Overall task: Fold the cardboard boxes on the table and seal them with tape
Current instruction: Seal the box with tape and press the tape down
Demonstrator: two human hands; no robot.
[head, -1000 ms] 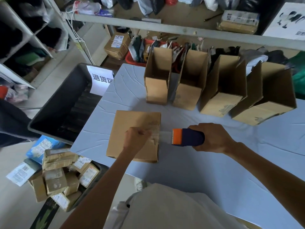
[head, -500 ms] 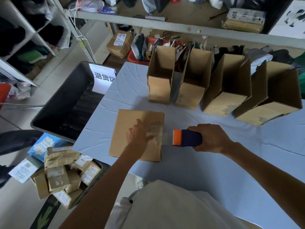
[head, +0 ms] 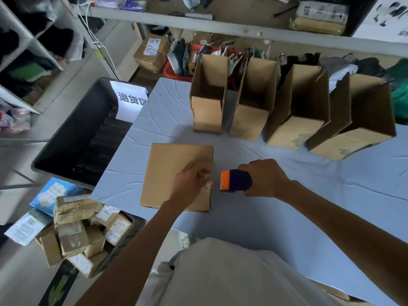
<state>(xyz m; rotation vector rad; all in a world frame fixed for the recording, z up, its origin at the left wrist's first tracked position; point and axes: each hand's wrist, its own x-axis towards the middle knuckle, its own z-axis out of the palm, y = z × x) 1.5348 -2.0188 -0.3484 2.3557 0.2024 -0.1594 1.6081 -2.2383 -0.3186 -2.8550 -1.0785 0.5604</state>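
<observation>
A closed brown cardboard box [head: 167, 171] lies flat on the blue-covered table [head: 287, 208], near its left front corner. My left hand [head: 192, 182] rests on the box's right edge, fingers blurred and pressing down where clear tape crosses the top. My right hand [head: 265, 177] grips a navy tape dispenser [head: 236, 180] with an orange front, held just right of the box. A small gap separates the dispenser from my left hand, and no tape spans it. Several open-topped cardboard boxes [head: 254, 107] stand in a row along the table's far side.
A dark grey bin [head: 72, 140] with a white paper sign [head: 130, 102] stands against the table's left side. A crate of taped parcels [head: 77, 230] sits on the floor at the lower left. Shelves with bags and parcels [head: 152, 51] run behind the table.
The tape strip stretched from the dispenser to the box no longer shows. My left hand slid to the box's right edge. The dispenser stays about where it was.
</observation>
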